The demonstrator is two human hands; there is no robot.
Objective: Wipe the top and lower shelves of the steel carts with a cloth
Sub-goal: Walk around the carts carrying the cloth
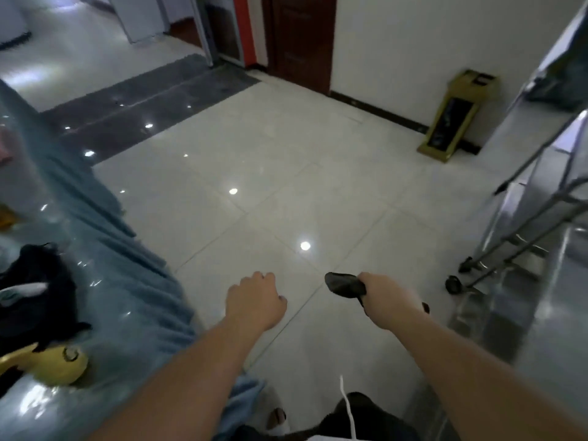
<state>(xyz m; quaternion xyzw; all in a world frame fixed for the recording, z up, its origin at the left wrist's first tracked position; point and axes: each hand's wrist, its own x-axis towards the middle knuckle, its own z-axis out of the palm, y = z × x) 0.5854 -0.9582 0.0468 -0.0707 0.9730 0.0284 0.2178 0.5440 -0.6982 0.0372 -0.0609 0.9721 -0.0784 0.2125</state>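
My right hand (386, 297) grips a dark, bunched cloth (345, 284) over the white tiled floor, a short way left of the steel cart. The steel cart (534, 224) stands at the right edge, with shiny shelves, slanted tubular rails and black caster wheels (453, 284) near the floor. My left hand (254, 299) hangs over the floor with loosely curled fingers and holds nothing. Both forearms reach forward from the bottom of the view.
A table with a blue cloth under glass (105, 281) runs along the left, with a dark item (35, 294) and a yellow object (60, 364) on it. A gold bin (455, 116) stands by the far wall beside a brown door (302, 39).
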